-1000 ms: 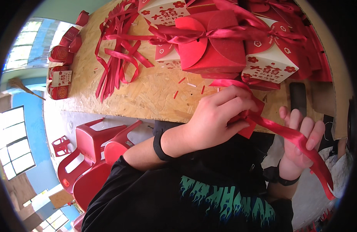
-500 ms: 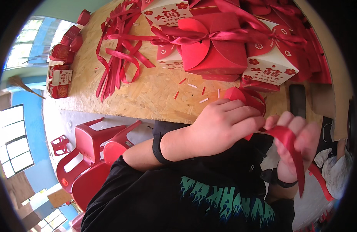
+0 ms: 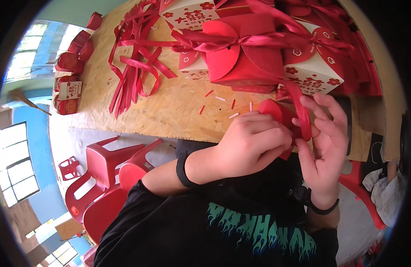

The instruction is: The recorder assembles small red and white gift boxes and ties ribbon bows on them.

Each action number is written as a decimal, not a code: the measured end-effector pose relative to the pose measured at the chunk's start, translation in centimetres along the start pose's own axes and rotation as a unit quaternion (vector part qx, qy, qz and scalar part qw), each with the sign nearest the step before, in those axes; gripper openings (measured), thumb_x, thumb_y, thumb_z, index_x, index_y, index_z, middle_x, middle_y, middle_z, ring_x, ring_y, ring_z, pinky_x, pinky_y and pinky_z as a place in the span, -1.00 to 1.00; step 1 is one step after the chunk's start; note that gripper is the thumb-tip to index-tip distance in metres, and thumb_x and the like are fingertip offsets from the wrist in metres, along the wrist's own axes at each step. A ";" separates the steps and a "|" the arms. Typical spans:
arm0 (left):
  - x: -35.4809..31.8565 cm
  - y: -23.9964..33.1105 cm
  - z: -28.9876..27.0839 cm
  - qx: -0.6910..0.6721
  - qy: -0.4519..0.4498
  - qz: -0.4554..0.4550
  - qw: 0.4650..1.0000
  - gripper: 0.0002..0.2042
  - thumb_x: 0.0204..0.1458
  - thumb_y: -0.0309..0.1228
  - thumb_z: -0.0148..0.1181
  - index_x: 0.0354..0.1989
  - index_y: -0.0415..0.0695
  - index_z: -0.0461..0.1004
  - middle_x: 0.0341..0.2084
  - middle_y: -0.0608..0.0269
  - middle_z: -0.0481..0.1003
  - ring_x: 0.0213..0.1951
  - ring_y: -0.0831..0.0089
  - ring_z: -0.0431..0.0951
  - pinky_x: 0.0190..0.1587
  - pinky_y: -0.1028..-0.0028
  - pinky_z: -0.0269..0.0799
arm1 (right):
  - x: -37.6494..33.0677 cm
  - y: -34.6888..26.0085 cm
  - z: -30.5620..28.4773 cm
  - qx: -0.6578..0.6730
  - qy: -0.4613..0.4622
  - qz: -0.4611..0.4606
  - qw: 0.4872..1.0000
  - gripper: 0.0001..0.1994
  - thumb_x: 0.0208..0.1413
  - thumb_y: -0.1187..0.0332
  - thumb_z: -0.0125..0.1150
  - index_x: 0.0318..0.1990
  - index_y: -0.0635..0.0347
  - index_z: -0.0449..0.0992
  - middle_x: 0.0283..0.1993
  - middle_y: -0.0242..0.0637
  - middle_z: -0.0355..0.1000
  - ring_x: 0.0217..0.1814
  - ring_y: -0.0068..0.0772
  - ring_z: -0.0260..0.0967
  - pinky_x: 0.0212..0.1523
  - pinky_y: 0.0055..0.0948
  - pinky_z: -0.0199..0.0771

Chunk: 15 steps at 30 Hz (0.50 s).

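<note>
At the table's front edge, a red gift box [image 3: 270, 108] shows only in part behind my left hand [image 3: 257, 140]. That hand is closed, its curled fingers pinching a red satin ribbon [image 3: 306, 119] against the box; the fingertips are hidden. From there the ribbon rises in a loop toward a tied box behind. My right hand [image 3: 324, 144] has its fingers spread, the thumb and fingertips beside the ribbon's loop. Just beyond both hands stands a larger red box [image 3: 254, 73] with petal-shaped flaps and a ribbon across its top.
White-and-red printed boxes [image 3: 314, 75] crowd the back right. Loose cut ribbons [image 3: 130, 80] lie in a bundle on the wooden board table [image 3: 178, 111], with small red and white strips [image 3: 220, 99] nearby. Small red boxes [image 3: 66, 62] line the far left edge. Red plastic chairs [image 3: 98, 164] stand left.
My right hand has moved up and left and its fingers have spread. The ribbon end that hung down from it now loops upward beside the box. My left hand has shifted slightly left.
</note>
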<state>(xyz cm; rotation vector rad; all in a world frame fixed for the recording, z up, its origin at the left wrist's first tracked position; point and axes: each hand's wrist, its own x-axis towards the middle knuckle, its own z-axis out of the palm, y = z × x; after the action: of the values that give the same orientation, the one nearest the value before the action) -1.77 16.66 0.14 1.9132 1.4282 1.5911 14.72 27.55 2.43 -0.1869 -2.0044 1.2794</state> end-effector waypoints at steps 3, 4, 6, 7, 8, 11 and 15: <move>0.0 0.1 -0.3 0.005 -0.009 0.005 1.000 -0.78 -0.14 -0.65 0.35 -0.31 -0.12 0.53 -0.29 0.18 0.62 -0.38 0.24 0.60 -0.34 0.33 0.44 | -0.5 0.3 -0.6 -0.057 -0.013 -0.015 0.998 -0.38 -0.05 0.80 0.23 0.20 0.16 0.28 0.39 0.12 0.06 0.39 0.18 0.30 0.14 -0.11 0.57; 0.0 0.2 -0.4 0.010 -0.016 0.009 1.000 -0.76 -0.15 -0.66 0.34 -0.29 -0.11 0.54 -0.26 0.18 0.62 -0.35 0.24 0.60 -0.32 0.33 0.44 | -0.6 0.3 -0.7 -0.084 -0.028 -0.027 0.996 -0.37 -0.07 0.78 0.26 0.20 0.16 0.28 0.39 0.12 0.06 0.38 0.18 0.31 0.13 -0.13 0.57; -0.1 0.3 -0.5 0.006 -0.020 0.005 1.000 -0.76 -0.15 -0.67 0.34 -0.28 -0.11 0.55 -0.24 0.17 0.62 -0.33 0.23 0.60 -0.31 0.32 0.44 | -0.7 0.1 -0.8 -0.092 -0.024 -0.024 0.995 -0.36 -0.09 0.77 0.29 0.19 0.16 0.29 0.38 0.12 0.07 0.35 0.15 0.34 0.13 -0.15 0.58; -0.2 0.4 -0.5 0.003 -0.024 0.001 1.000 -0.75 -0.16 -0.67 0.33 -0.28 -0.12 0.56 -0.23 0.17 0.62 -0.31 0.22 0.60 -0.29 0.32 0.45 | -0.8 0.0 -0.8 -0.100 -0.020 -0.022 0.995 -0.36 -0.11 0.75 0.31 0.18 0.17 0.29 0.38 0.12 0.07 0.32 0.12 0.37 0.13 -0.18 0.58; -0.3 0.2 -0.5 0.002 -0.024 0.001 1.000 -0.75 -0.16 -0.67 0.33 -0.28 -0.12 0.56 -0.23 0.17 0.62 -0.31 0.22 0.60 -0.29 0.32 0.45 | -0.8 -0.3 -0.5 -0.100 -0.020 -0.022 0.995 -0.36 -0.11 0.75 0.31 0.18 0.17 0.29 0.38 0.12 0.07 0.32 0.12 0.37 0.13 -0.18 0.58; -0.6 -0.1 -0.7 -0.008 -0.022 0.016 1.000 -0.75 -0.17 -0.68 0.33 -0.29 -0.13 0.58 -0.21 0.16 0.61 -0.27 0.19 0.59 -0.26 0.31 0.47 | -0.8 -1.3 -0.1 -0.050 0.055 0.060 0.995 -0.40 -0.12 0.70 0.38 0.13 0.19 0.33 0.36 0.06 0.11 0.16 -0.04 0.47 0.04 -0.26 0.59; -0.6 0.3 -1.0 0.011 -0.014 0.016 1.000 -0.75 -0.19 -0.69 0.33 -0.29 -0.17 0.61 -0.20 0.14 0.60 -0.23 0.18 0.58 -0.21 0.30 0.51 | -0.6 -2.0 -1.3 -0.208 -0.002 0.055 0.977 -0.49 -0.13 0.59 0.49 0.02 0.22 0.44 0.15 -0.07 0.34 -0.06 -0.17 0.48 -0.12 -0.36 0.56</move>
<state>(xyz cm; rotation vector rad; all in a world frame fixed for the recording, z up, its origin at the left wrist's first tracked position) -2.48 15.71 0.37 1.9724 1.4170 1.5623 16.53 27.22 4.08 -0.4987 -2.2722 0.9082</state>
